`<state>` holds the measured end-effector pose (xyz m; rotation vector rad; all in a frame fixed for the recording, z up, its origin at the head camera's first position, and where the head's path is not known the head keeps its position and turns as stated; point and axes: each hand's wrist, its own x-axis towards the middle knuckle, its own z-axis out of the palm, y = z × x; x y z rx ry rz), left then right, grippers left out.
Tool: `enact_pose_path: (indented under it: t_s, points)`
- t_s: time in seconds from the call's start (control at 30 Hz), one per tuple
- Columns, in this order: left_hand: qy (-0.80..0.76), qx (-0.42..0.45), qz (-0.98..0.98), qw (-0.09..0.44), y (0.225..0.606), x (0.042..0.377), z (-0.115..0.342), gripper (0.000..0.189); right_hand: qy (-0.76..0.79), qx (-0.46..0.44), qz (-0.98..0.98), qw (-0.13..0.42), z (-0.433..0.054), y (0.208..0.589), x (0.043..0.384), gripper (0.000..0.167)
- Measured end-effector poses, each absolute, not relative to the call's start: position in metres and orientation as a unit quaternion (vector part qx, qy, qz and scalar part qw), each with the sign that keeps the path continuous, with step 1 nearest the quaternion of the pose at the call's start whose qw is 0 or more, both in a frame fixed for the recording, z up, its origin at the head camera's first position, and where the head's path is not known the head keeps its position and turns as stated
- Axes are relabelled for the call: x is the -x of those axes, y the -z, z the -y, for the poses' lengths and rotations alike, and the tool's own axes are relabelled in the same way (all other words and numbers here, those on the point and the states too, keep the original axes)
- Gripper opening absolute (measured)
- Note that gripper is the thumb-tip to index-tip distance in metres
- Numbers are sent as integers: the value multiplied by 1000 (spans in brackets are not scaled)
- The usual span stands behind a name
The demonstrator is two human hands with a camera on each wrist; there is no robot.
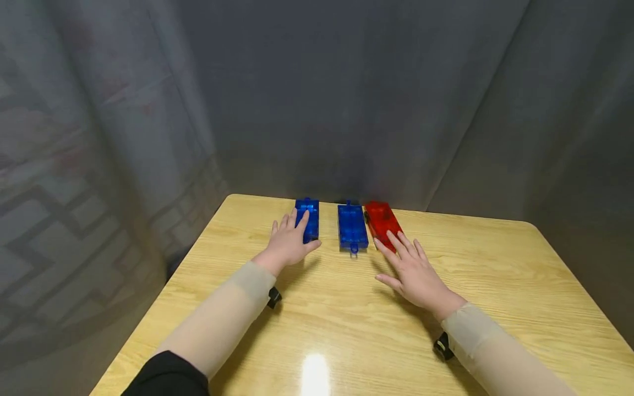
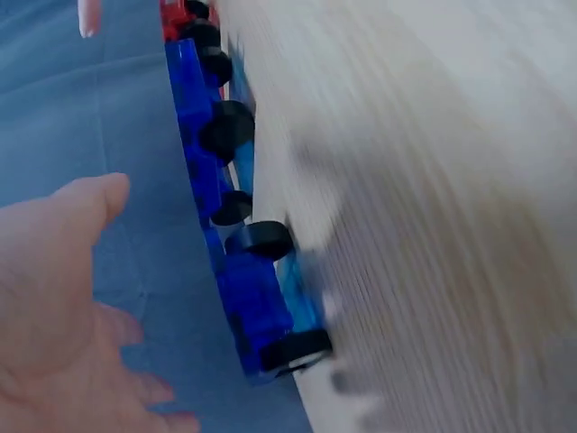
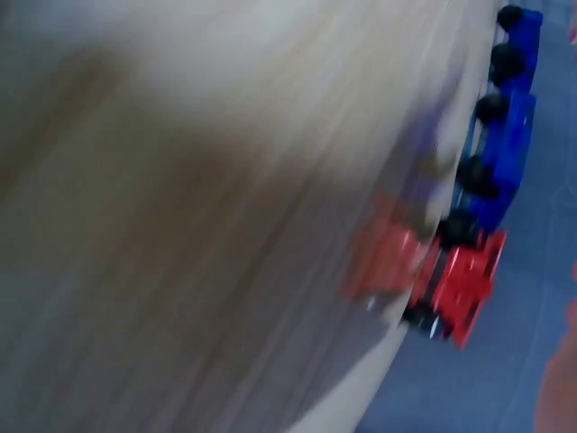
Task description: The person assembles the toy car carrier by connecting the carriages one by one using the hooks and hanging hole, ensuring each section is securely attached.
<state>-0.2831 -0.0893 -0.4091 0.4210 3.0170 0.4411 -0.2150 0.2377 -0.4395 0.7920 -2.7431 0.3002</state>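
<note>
Three translucent plastic toy wagons with black wheels stand near the table's far edge: a left blue wagon [image 1: 309, 208], a middle blue wagon [image 1: 352, 226] and a red wagon [image 1: 380, 215] set at a slant. My left hand [image 1: 287, 242] is spread with straight fingers, overlapping the left blue wagon's near side in the head view. In the left wrist view that hand [image 2: 54, 316] is apart from the nearest blue wagon [image 2: 252, 302]. Fingers spread, my right hand [image 1: 413, 275] reaches over the red wagon's near end. The right wrist view shows the red wagon [image 3: 464, 284] on its wheels.
The wooden table [image 1: 322, 308] has rounded far corners. A grey curtain [image 1: 337, 99] hangs right behind it, and a patterned curtain [image 1: 89, 220] hangs on the left. A small black device [image 1: 443, 346] sits under the right wrist, another [image 1: 274, 297] under the left.
</note>
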Motion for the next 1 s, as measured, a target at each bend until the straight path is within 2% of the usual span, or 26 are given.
enact_pose_path:
  t_s: [0.4, 0.7, 1.0]
  points:
    - [-194, -43, -978, 59, 426, 326, 71, 97, -162, -214, 961, 67, -194, 428, 258, 71]
    - [-177, 14, -983, 52, 426, 334, 60, 103, -180, -204, 962, 26, -151, 423, 267, 66]
    - [-148, 41, -986, 59, 428, 339, 55, 96, -159, -206, 966, -4, -132, 424, 272, 60]
